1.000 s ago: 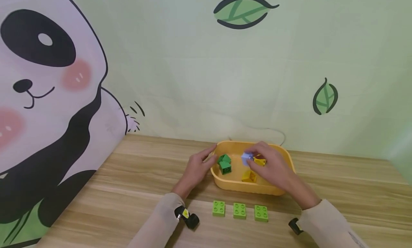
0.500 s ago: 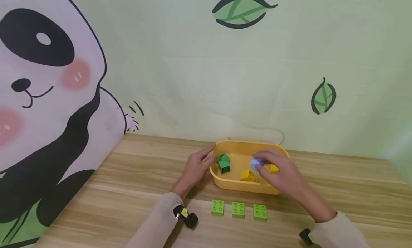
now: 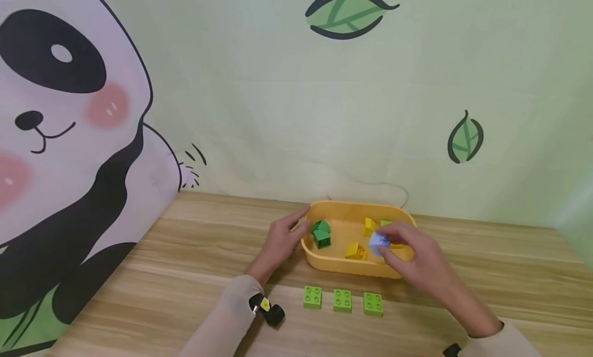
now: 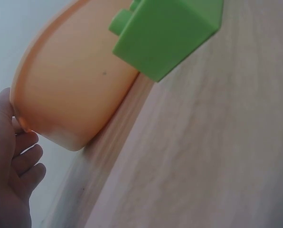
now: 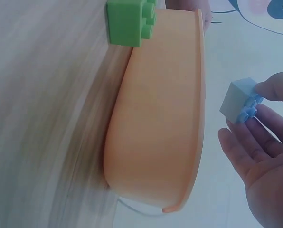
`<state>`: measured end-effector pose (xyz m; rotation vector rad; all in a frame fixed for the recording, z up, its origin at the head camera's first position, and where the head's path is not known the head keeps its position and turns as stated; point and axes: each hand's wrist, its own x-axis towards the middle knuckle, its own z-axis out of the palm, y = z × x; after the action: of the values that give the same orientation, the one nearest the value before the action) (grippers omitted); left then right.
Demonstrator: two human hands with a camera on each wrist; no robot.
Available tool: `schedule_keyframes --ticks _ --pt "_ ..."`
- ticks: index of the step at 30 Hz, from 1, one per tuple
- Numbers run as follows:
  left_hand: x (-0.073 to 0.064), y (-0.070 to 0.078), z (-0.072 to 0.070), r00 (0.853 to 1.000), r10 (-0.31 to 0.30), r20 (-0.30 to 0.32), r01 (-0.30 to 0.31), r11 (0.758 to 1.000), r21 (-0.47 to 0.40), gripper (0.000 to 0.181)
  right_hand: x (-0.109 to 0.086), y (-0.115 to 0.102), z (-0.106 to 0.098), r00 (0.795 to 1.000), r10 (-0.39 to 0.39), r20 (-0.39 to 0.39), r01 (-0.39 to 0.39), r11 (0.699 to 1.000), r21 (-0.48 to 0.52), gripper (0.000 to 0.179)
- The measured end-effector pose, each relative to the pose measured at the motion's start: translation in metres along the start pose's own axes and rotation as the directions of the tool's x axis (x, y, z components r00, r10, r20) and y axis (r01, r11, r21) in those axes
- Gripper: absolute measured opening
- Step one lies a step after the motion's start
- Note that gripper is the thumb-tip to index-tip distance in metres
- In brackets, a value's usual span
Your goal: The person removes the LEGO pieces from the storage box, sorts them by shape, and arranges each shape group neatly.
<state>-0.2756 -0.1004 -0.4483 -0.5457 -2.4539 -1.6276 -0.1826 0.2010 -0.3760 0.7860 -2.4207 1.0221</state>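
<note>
Head view, yellow-orange bin [image 3: 347,264]: long side nearest, probably for easy reach.
Left hand [image 3: 280,239]: gripping bin's left rim, likely for steadiness.
Right hand [image 3: 420,254]: narrowed to a pinch above bin's right half.
Lime 2x2 bricks [image 3: 342,301]: spaced just in front of bin, studs up.
Light-blue studded brick [image 3: 378,242]: above bin, between right thumb and fingertips, studs toward palm.

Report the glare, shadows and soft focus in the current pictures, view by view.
Head: pale glare at the right edge of the wall backdrop, shadow beside the left sleeve, blue block washed pale in the right hand; left wrist: left hand dim, tabletop grain blurred; right wrist: hazy, cool cast, tabletop soft.
</note>
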Motion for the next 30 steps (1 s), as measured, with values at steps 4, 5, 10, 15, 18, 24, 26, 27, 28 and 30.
schedule_keyframes --ticks 4,5,10,15,18,24,26,27,28,30 --pt "0.0 0.0 0.0 1.0 0.006 0.001 -0.006 1.0 0.001 0.046 -0.005 0.0 -0.003 1.0 -0.003 -0.004 0.003 1.0 -0.018 0.032" --pt "0.001 0.0 0.0 1.0 0.006 0.001 -0.006 1.0 0.001 0.046 -0.007 0.001 -0.003 1.0 -0.004 -0.008 0.004 1.0 -0.021 0.031" --pt "0.001 0.001 0.0 1.0 0.001 -0.001 -0.001 1.0 0.004 0.046 -0.013 0.001 -0.004 1.0 -0.012 -0.019 0.011 0.999 -0.031 0.03" --pt "0.001 0.0 0.001 1.0 0.001 -0.006 -0.001 1.0 0.0 0.046 -0.019 0.002 -0.003 1.0 -0.017 -0.021 0.016 0.999 -0.046 0.033" --pt "0.001 -0.001 0.001 1.0 0.004 -0.007 -0.004 1.0 -0.001 0.046 -0.022 0.002 -0.003 1.0 -0.016 -0.022 0.015 0.999 -0.032 0.036" --pt "0.001 0.0 0.001 1.0 -0.002 -0.003 0.002 1.0 0.005 0.046 -0.027 0.001 -0.004 1.0 0.013 -0.023 -0.013 1.0 -0.015 0.038" --pt "0.001 -0.001 0.001 1.0 -0.001 -0.003 0.001 1.0 0.005 0.046 -0.029 0.001 -0.005 0.999 0.032 -0.019 -0.033 0.999 -0.024 0.036" --pt "0.001 0.0 0.001 1.0 -0.001 -0.004 0.001 1.0 0.004 0.046 -0.03 0.0 -0.006 0.999 0.042 -0.017 -0.042 0.999 -0.032 0.036" --pt "0.001 -0.001 0.001 1.0 -0.002 -0.005 0.002 1.0 0.004 0.046 -0.032 -0.001 -0.007 0.998 0.054 -0.014 -0.054 0.998 -0.044 0.036" --pt "0.0 0.0 0.001 1.0 -0.005 -0.007 0.005 1.0 0.003 0.046 -0.034 -0.001 -0.008 0.998 0.064 -0.009 -0.065 0.996 -0.056 0.036"
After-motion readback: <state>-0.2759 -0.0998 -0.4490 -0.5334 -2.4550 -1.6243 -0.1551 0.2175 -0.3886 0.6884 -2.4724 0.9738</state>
